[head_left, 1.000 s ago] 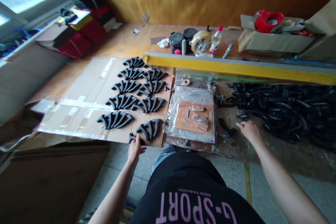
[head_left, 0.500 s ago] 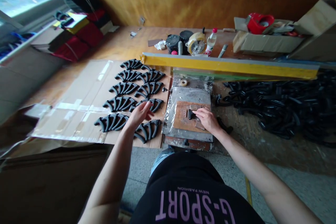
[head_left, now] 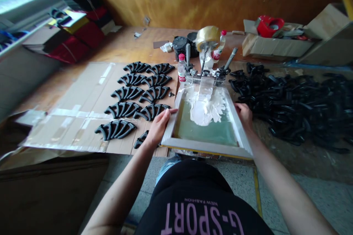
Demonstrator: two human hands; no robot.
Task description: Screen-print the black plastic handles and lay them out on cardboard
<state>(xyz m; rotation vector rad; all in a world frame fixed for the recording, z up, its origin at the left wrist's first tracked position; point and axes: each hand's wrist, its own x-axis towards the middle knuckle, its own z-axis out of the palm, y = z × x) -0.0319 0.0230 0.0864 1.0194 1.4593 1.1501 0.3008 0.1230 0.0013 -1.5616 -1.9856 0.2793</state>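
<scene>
Screen frame (head_left: 205,148) sits at the near edge of the desk (head_left: 129,44), right in front of the person, its green mesh (head_left: 198,135) facing up. White paint (head_left: 205,112) covers the far middle of the mesh, with a flat blade (head_left: 206,87) standing in it. The left hand (head_left: 157,127) grasps the frame's left side, and the right hand (head_left: 245,115) has its fingers curled around the right side. Rows of black handles (head_left: 116,130) lie on cardboard (head_left: 68,117) to the left; a heap of black pieces (head_left: 298,102) spreads to the right.
</scene>
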